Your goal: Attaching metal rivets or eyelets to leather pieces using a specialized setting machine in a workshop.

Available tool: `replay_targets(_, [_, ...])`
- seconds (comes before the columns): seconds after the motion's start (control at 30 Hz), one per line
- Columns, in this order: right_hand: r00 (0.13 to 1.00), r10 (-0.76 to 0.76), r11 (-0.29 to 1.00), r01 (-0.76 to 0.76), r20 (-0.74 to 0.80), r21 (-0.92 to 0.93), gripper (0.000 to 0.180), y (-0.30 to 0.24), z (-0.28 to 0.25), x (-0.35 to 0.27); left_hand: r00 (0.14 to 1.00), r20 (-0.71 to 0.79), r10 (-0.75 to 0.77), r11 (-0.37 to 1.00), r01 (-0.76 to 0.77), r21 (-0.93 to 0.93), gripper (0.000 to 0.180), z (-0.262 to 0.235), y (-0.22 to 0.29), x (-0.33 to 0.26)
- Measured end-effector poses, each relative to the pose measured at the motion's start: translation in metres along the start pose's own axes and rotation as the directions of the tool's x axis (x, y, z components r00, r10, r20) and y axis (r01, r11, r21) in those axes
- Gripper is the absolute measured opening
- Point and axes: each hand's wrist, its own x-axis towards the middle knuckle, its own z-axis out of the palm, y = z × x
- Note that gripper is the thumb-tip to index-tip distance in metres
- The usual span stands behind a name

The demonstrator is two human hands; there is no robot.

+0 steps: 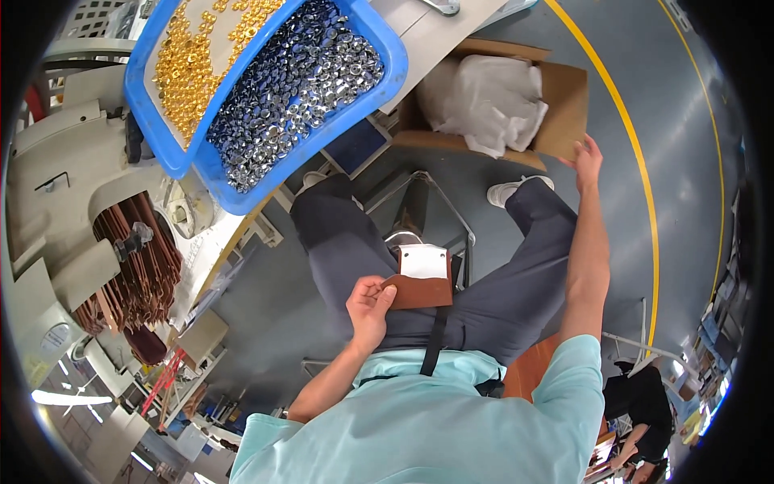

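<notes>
My left hand [369,310] pinches a small brown leather pouch [421,292] between thumb and fingers, above my lap. Its raised white flap [424,262] shows two dark snap fasteners near the top corners. Out to the right, my right hand [588,165] reaches the flap corner of an open cardboard box [564,109], thumb and fingers around its edge. White wrapping material [500,101] lies bunched inside the box, and what is under it is hidden.
At the upper left, a blue divided bin [282,165] holds gold and silver snap parts. Left of it are a beige machine [68,161] and a bundle of brown leather pieces [145,258]. Yellow lines [645,194] mark the grey floor. Another person [645,403] is at the lower right.
</notes>
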Motion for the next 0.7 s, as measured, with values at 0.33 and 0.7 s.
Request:
replay_targets(0.33, [0.959, 0.165, 0.972, -0.118, -0.23, 0.205, 0.037, 0.075, -0.042, -0.003, 0.998, -0.017, -0.057, 0.998, 0.058, 0.018, 0.015, 0.007, -0.001, 0.004])
replay_targets(0.7, [0.927, 0.234, 0.935, -0.131, -0.294, 0.329, 0.039, 0.074, -0.023, -0.004, 0.999, -0.019, -0.03, 0.991, 0.032, 0.129, 0.015, 0.012, -0.008, 0.007])
